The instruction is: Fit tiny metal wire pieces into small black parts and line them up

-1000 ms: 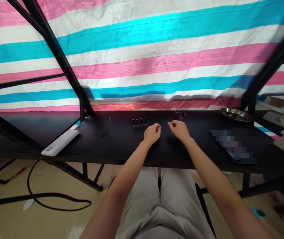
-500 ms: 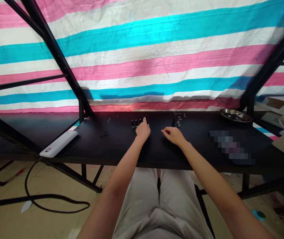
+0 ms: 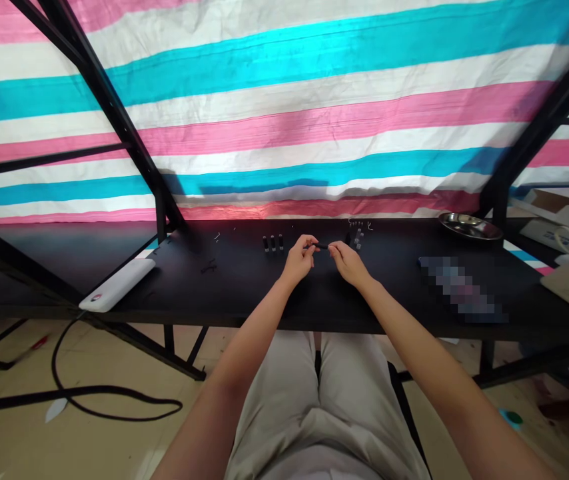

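Note:
My left hand [image 3: 298,259] and my right hand [image 3: 345,261] meet over the middle of the black table [image 3: 244,287]. Both pinch the ends of a small black cylinder [image 3: 320,247] held level between them, just above the tabletop. A row of three small black cylinders [image 3: 273,243] stands upright right behind my left hand. A cluster of small dark and light parts [image 3: 358,237] lies behind my right hand.
A white power bank [image 3: 117,285] lies at the table's left front edge. A metal dish [image 3: 469,227] sits at the back right, a dark flat blurred item [image 3: 459,290] in front of it. Black frame posts rise at both sides. A black cable loops on the floor.
My left hand reached back to the row of cylinders, took one, and came back to meet my right hand. The row now has three instead of several.

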A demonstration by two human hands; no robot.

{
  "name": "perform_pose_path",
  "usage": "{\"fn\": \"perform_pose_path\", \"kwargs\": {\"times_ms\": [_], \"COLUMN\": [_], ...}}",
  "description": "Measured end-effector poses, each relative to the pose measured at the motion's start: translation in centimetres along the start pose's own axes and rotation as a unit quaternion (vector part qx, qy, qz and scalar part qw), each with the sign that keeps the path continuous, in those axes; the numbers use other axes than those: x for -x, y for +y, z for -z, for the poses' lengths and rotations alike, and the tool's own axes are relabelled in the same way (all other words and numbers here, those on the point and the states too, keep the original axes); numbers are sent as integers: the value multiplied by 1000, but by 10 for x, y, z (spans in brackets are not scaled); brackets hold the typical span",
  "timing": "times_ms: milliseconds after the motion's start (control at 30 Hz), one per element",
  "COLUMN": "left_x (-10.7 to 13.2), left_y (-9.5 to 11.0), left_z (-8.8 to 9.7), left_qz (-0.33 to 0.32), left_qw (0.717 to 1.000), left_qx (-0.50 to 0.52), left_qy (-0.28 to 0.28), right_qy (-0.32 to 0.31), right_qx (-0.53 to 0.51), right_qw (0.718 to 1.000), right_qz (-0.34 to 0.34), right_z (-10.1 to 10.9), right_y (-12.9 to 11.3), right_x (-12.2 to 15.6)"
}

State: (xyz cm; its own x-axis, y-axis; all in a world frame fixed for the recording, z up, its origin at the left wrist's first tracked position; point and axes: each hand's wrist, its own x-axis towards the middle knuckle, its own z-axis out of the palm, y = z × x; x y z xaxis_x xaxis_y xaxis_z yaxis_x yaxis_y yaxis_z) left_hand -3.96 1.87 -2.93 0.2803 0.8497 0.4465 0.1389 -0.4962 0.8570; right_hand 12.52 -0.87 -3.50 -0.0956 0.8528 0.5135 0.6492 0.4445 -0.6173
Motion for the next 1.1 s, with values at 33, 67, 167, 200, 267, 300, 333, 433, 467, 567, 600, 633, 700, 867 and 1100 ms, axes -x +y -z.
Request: {"fn": "perform_pose_path", "kwargs": {"times_ms": [33, 67, 167, 200, 267, 300, 333, 433, 467, 567, 600, 633, 700, 867, 1100], "left_x": [0, 1, 2, 2, 3, 3, 4, 4, 4, 5, 6, 6, 7, 10, 12], "left_y": [1, 2, 4, 5, 7, 7, 8, 8, 7, 6, 5, 5, 5, 13, 17], "left_z": [0, 0, 2, 3, 5, 6, 7, 10, 10, 11, 11, 11, 12, 11, 9], "left_qz": [-1, 0, 8, 11, 11, 10, 9, 2, -4, -30, -37, -42, -48, -67, -82], "left_qw": [1000, 1000, 1000, 1000, 1000, 1000, 999, 998, 998, 995, 993, 992, 989, 981, 969], "left_qx": [8, 12, 7, 2, -7, -13, -20, -47, -55, -88, -101, -114, -135, -184, -233], "left_qy": [-4, -6, -14, -17, -22, -23, -24, -33, -38, -42, -40, -37, -32, -16, 20], "right_qy": [-4, -4, 14, 21, 29, 32, 34, 36, 40, 54, 57, 58, 57, 55, 50], "right_qx": [-4, -9, -23, -27, -31, -31, -30, -28, -31, -42, -43, -42, -39, -39, -43], "right_qw": [1000, 1000, 999, 999, 999, 999, 999, 999, 998, 996, 995, 995, 995, 995, 995], "right_qz": [5, 10, 19, 21, 26, 28, 28, 29, 33, 58, 64, 68, 70, 69, 80], "right_z": [0, 1, 2, 2, 4, 4, 5, 7, 8, 7, 7, 7, 6, 5, 3], "right_y": [-1, -2, -3, -3, -4, -4, -4, -5, -5, -5, -4, -4, -4, -6, -9], "right_x": [0, 1, 2, 2, 2, 3, 3, 3, 3, 3, 3, 3, 3, 3, 4]}}
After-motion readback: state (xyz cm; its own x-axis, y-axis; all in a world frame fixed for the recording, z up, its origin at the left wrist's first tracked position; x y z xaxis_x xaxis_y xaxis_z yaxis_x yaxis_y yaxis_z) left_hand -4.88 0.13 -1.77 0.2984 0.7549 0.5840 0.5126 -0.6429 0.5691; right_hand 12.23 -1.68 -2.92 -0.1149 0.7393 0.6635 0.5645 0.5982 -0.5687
